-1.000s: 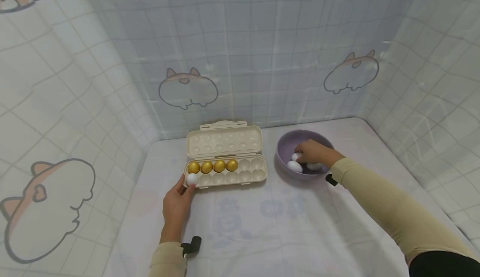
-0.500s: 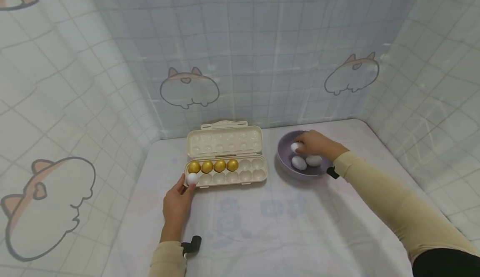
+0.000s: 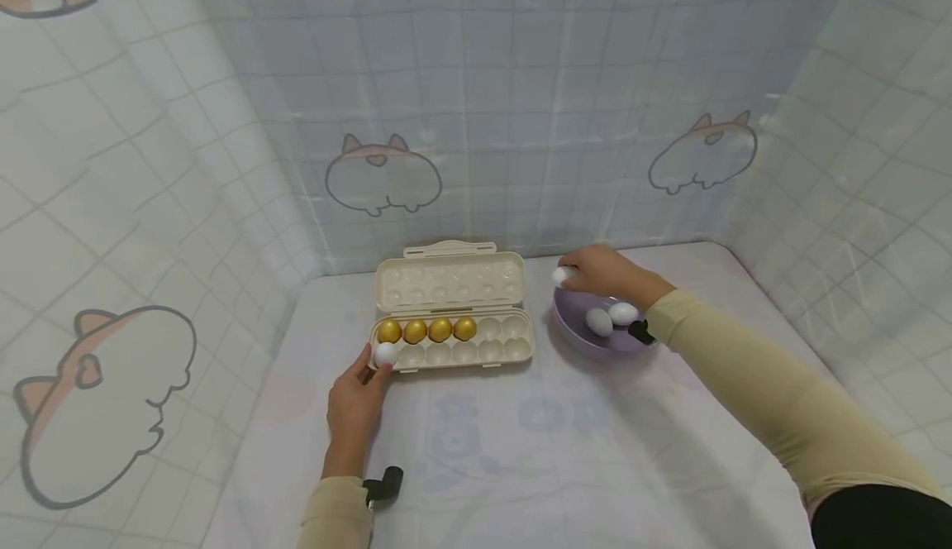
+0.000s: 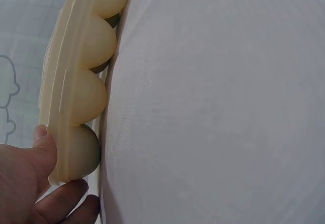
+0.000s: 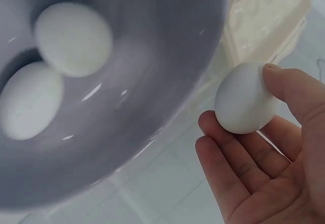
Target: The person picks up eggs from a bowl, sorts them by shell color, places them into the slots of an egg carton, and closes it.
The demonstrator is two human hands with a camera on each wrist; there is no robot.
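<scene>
My right hand (image 3: 606, 274) holds a white egg (image 5: 245, 98) between thumb and fingers, at the far left rim of a purple bowl (image 3: 576, 336). Two more white eggs (image 5: 73, 39) lie in the bowl. On the left, my left hand (image 3: 359, 404) grips the front left corner of an open cream egg carton (image 3: 502, 367). Its thumb (image 4: 44, 145) lies against the carton's edge, with other fingers curled below the end. A white egg (image 3: 386, 355) sits in the front left cup beside that hand. Several gold eggs (image 3: 440, 330) fill the back row from the left.
The carton's lid (image 3: 449, 278) leans back towards the tiled-pattern wall sheet (image 3: 506, 160). A pale cloth (image 3: 483, 466) covers the table. Patterned sheets also stand at both sides.
My right hand has lifted a white egg from the bowl and moved it up and left to the rim. The left hand stays at the carton's corner.
</scene>
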